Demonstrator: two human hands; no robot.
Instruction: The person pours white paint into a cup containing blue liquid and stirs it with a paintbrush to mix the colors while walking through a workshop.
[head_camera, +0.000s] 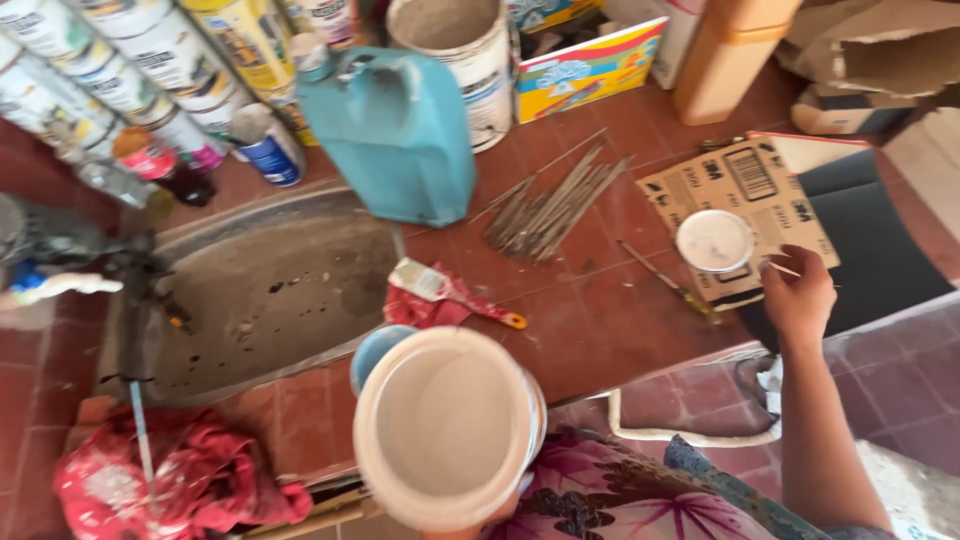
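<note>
A white plastic bucket with pale paint inside is held up close to my body, its mouth facing me. My left hand is almost wholly hidden under it; only a sliver of skin shows at the bottom edge. My right hand is stretched out over the red tiled counter, fingers pinched on a thin stick. It hovers just right of a round white lid lying on a piece of flat cardboard.
A blue jerrycan stands behind a grimy sink. A bundle of thin sticks, a scraper on a red rag and a screwdriver lie on the counter. Paint cans line the back left; red cloth lies near left.
</note>
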